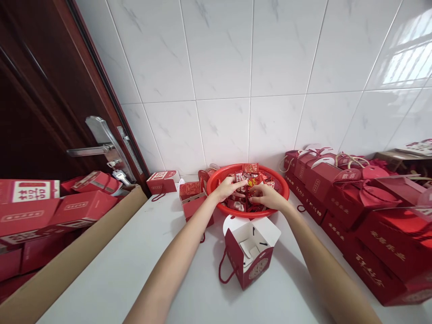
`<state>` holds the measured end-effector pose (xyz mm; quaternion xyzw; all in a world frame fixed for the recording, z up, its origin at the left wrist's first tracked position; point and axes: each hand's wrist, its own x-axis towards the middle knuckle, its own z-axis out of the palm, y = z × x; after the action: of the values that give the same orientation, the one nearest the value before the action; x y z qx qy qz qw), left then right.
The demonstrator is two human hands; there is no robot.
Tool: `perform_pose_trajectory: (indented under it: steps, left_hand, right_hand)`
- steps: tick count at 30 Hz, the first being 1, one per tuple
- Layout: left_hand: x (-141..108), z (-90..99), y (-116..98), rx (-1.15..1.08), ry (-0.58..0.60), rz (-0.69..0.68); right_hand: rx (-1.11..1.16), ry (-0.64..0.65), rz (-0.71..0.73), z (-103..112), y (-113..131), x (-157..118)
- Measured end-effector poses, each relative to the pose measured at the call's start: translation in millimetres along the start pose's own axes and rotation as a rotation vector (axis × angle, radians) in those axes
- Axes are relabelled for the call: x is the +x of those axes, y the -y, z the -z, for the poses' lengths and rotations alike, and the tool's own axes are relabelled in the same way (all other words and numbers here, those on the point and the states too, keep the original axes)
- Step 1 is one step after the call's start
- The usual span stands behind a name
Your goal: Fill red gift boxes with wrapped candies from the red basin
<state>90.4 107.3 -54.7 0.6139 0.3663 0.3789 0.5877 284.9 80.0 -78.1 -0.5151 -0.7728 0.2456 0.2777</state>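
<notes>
A red plastic basket [216, 198] stands against the wall, filled with wrapped candies [238, 205] in mostly red wrappers. My left hand [228, 189] reaches into its left side, fingers apart and resting among the candies. In the right half of the basket, my right hand [266, 197] has its fingers curled in over the candies, closed on one whose shape is mostly covered. Just in front, between my forearms, an open dark red gift box [249, 261] with a white inside and a red cord handle sits upright; its visible interior shows white folded card.
Stacked red gift boxes [337, 202] line the right side of the white table [141, 270]. Another open red box [194, 204] is left of the basket, with a small closed box [163, 181] beyond. A cardboard carton [97, 243] of red boxes borders the left, below a door handle [91, 150].
</notes>
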Motion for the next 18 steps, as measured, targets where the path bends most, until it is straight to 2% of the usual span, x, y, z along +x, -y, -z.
perform_pose_trajectory:
  steps: [5,10,13,18]
  left_hand:
    - [1.1,1.1,0.8,0.006,0.022,-0.027]
    - [4.3,3.5,5.8,0.021,0.025,-0.047]
    - [6.4,5.7,7.5,0.034,-0.017,-0.085]
    - [8.1,8.2,5.7,0.126,-0.027,-0.207]
  right_hand:
    - [-0.1,0.037,-0.036,-2.4,-0.4,1.2]
    - [-0.099,-0.027,-0.024,-3.9,-2.5,0.9]
    - [0.016,-0.086,-0.006,-2.1,-2.5,0.1]
    - [0.374,-0.19,-0.026,3.7,-0.4,-2.6]
